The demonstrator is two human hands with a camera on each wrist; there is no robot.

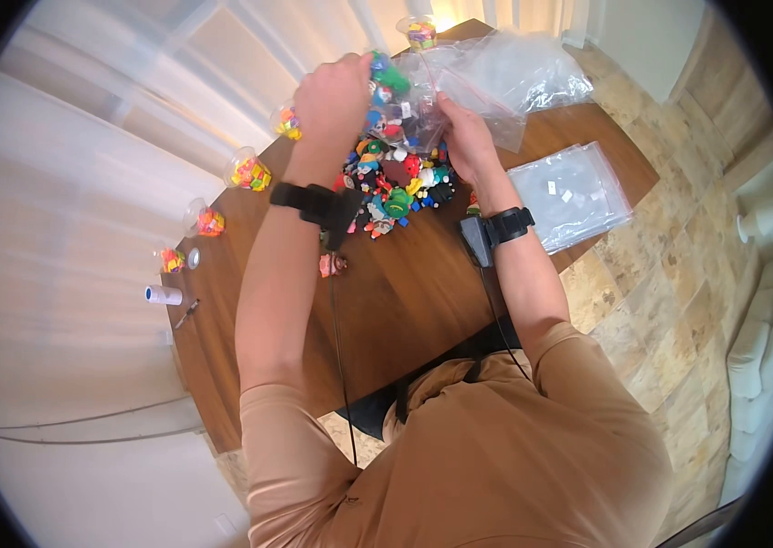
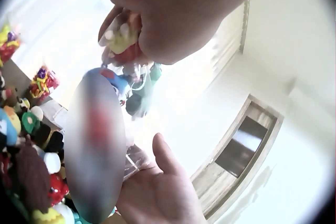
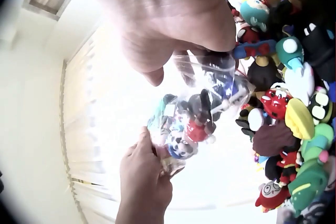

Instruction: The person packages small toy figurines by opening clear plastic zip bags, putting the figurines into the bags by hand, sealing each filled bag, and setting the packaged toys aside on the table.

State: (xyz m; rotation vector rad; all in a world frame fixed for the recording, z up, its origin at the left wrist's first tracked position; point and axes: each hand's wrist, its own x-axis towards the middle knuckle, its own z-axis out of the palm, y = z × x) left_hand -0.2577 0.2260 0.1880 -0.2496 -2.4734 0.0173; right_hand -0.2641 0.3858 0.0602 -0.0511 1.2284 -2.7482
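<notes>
My left hand (image 1: 332, 96) grips a clear plastic bag of small colourful rubber figures (image 3: 191, 124), raised over the far part of the table. In the left wrist view, its curled fingers hold the bag's upper end. My right hand (image 1: 469, 137) is at the bag's other side, thumb (image 2: 167, 153) straight and apart from the palm. Its fingers reach against the bag's edge in the right wrist view and are partly hidden. Below both hands spreads a heap of loose rubber figures (image 1: 397, 203). A blurred oval covers part of the bag in the left wrist view.
Clear empty bags (image 1: 533, 73) lie at the back right, and a flat stack of bags (image 1: 569, 196) at the right edge. Several cups of colourful pieces (image 1: 248, 173) line the left edge, near a white can (image 1: 164, 295) and a pen (image 1: 187, 313). One figure (image 1: 333, 265) lies apart.
</notes>
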